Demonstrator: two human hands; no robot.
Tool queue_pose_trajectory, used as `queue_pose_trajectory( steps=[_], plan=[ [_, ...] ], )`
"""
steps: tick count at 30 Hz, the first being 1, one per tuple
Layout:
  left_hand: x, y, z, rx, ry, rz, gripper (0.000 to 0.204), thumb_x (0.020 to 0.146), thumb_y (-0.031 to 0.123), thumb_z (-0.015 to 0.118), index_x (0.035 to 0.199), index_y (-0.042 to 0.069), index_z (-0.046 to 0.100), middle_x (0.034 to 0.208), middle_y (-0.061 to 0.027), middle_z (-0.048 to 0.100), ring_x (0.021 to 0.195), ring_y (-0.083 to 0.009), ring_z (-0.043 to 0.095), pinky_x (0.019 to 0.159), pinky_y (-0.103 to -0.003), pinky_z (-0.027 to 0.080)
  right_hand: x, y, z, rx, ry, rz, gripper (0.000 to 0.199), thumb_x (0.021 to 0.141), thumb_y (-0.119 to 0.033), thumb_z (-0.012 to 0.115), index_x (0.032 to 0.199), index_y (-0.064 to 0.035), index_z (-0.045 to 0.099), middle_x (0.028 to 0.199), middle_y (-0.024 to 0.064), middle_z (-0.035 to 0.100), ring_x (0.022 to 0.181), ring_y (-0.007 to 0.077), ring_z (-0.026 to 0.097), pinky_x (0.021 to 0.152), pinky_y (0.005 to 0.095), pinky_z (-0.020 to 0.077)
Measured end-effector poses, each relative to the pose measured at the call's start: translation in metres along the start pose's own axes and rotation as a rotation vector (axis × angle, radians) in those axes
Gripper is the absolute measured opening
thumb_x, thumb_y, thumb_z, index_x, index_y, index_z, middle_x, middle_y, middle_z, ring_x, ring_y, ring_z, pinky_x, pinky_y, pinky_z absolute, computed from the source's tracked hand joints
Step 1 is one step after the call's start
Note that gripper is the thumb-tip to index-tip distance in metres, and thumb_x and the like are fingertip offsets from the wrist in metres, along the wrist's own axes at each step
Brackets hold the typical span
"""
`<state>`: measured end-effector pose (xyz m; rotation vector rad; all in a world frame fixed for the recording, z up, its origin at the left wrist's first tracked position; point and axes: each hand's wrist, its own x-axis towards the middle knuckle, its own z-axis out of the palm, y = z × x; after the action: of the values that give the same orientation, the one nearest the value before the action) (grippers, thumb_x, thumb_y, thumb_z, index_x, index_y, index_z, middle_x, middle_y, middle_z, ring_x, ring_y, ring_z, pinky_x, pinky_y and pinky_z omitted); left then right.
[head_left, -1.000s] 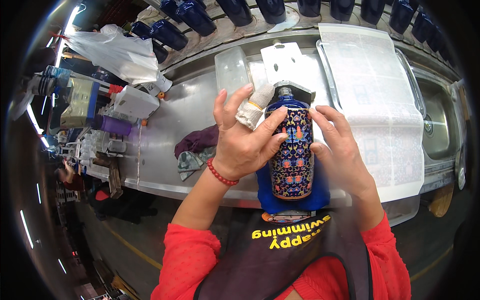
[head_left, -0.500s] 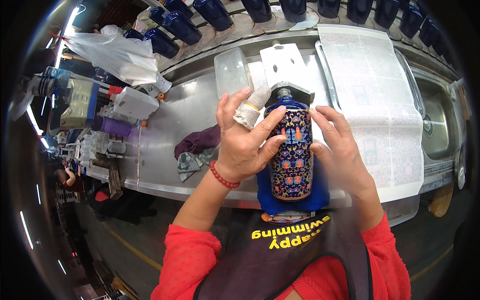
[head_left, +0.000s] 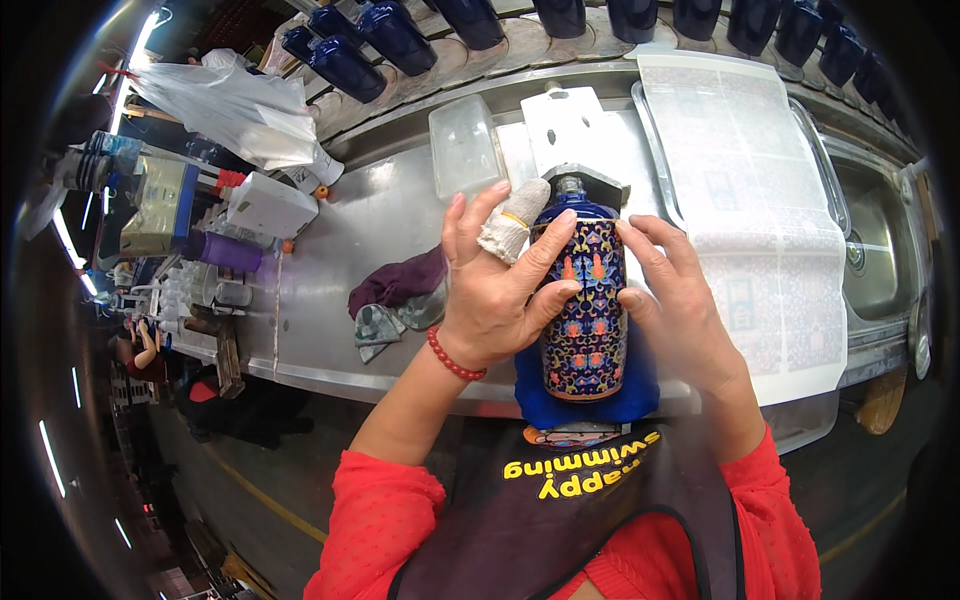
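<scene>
Head: probably bottles (head_left: 632,18) beyond hands (head_left: 490,308)

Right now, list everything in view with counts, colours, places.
Patterned bottle: one, dark blue multicolour, centre
Plain bottles: many, dark blue, far edge
Pad: one, blue, under patterned bottle
Board: one, white, top centre
Tub: one, clear, left of board
Paper: count unclear, whitish, right
Sink: one, grey, far right
Cloth: count unclear, purple and grey, left
Bag: one, clear, upper left
Apron: one, dark, bottom
Left hand: one, red bracelet, on patterned bottle
Right hand: one, red sleeve, at that bottle's edge
</scene>
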<state>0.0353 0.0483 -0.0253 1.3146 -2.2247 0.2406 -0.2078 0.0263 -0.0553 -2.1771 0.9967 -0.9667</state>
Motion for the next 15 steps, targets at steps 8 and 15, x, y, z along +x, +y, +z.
queue_pose_trajectory(
  steps=[8, 15],
  plan=[
    [-0.013, 0.002, 0.006, -0.092, -0.011, -0.04, 0.073, 0.1, 0.061, 0.051, 0.146, 0.005, 0.058, 0.143, -0.0182, 0.059, 0.14, -0.0382, 0.038, 0.119, -0.059, 0.015, -0.001, 0.0, 0.0, -0.001, 0.007, 0.004, 0.054, 0.1, -0.023, 0.064, 0.149, -0.004, 0.05, 0.146, 0.0202, 0.049, 0.134, 0.0381, 0.051, 0.112, 0.0443, 0.0423],
    [-0.014, 0.01, 0.006, -0.034, -0.049, -0.046, 0.084, 0.099, 0.069, 0.044, 0.147, 0.002, 0.056, 0.144, -0.019, 0.058, 0.14, -0.0383, 0.037, 0.119, -0.061, 0.013, -0.001, -0.001, 0.002, -0.003, 0.011, -0.002, 0.054, 0.099, -0.022, 0.064, 0.149, -0.004, 0.05, 0.146, 0.02, 0.049, 0.134, 0.0381, 0.051, 0.112, 0.0439, 0.0423]
  ],
)
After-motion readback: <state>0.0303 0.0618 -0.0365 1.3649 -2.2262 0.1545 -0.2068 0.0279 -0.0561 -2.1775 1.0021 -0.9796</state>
